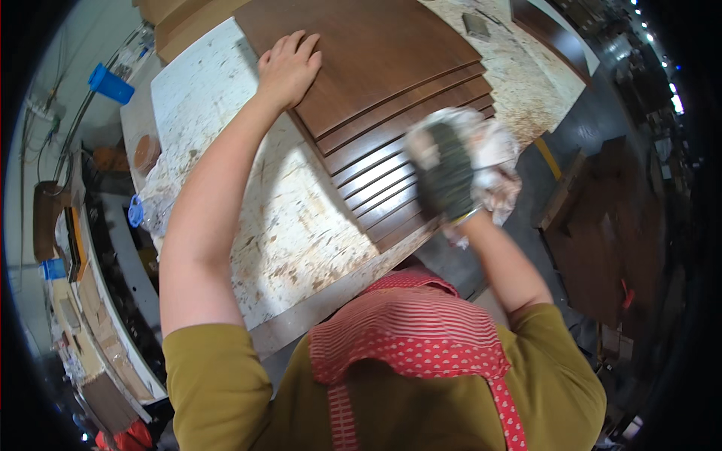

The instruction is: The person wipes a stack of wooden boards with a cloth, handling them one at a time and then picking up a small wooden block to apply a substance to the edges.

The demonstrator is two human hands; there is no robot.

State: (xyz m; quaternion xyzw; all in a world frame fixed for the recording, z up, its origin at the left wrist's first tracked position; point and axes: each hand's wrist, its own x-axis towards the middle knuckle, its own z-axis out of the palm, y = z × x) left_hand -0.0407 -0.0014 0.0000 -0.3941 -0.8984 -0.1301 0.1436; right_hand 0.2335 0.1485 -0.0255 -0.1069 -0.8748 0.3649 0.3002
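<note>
A dark brown wooden panel (376, 49) with a row of grooved slats at its near end lies on the worktable. My bare left hand (291, 68) rests on the panel's left edge, fingers stretched out and somewhat apart. Over the right side of the slats is my right hand (444, 169), in a dark glove and smeared by motion. It grips a crumpled whitish rag (498, 154) with reddish-brown stains, which hangs past the panel's right edge. The glove and rag hide part of the slats.
The worktable (282, 255) has a pale, stained top. At its far right lie a small grey block (475, 26) and another dark panel (553, 34). A blue cup (111, 83) is at the far left. Brown boards (609, 233) stand beyond the table on the right.
</note>
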